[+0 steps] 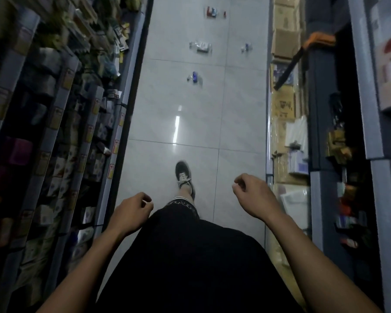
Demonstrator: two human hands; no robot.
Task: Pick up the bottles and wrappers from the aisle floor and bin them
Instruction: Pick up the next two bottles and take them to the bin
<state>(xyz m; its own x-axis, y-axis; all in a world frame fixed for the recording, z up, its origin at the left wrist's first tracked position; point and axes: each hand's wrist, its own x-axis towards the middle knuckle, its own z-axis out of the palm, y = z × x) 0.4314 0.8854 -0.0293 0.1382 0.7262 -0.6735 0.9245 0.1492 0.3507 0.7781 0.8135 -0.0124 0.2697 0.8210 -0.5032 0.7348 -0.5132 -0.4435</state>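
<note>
While both hands hang empty, litter lies on pale tiled floor beyond dark sneaker; nearest, small blue-labelled clear bottle; farther, crumpled clear wrapper, small blue-white scrap beside it; farthest, red-blue wrapper; left hand, right hand loosely curled.

Dim overall, w/ overhead light falling mostly on the floor, which is looking brightest. A white streak of glare is reflecting off the tiles mid-aisle. Left shelves & right shelves are sitting in deep shadow and smearing w/ motion blur. Wide-angle lens is bending shelf edges outward at both sides. Litter far down is reading soft, no detail. Shorts are going near black.
</note>
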